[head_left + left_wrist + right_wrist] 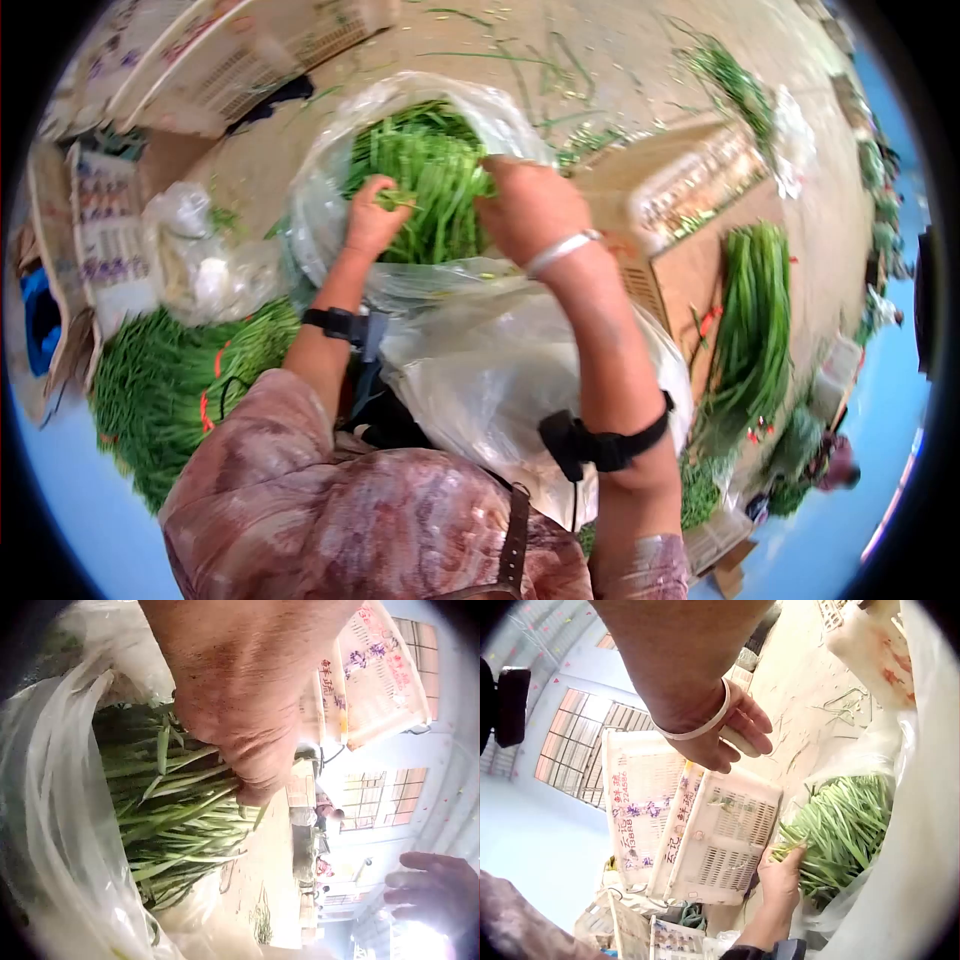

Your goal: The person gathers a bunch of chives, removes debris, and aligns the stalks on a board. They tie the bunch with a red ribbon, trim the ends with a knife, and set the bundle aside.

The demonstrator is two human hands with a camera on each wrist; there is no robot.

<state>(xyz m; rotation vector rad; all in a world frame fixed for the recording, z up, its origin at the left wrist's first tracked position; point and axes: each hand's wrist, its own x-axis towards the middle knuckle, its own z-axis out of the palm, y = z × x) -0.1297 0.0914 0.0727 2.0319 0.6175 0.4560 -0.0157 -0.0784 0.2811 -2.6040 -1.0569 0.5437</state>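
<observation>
Looks like a produce-packing shed: printed crates (270,60) far left, banded greens (155,390) near left, green bundle (755,305) right, scraps (590,145) littering floor (640,35).

Free room was left between the left hand (374,222) and the raised right hand (538,212), and beyond both over the floor (470,42). Below them, the way was filled by greens (432,175). The left hand was flanked outward by the plastic bag (318,190), farther off by crates (235,80); low passage rightward of the right hand was blocked by a box (700,180).
</observation>
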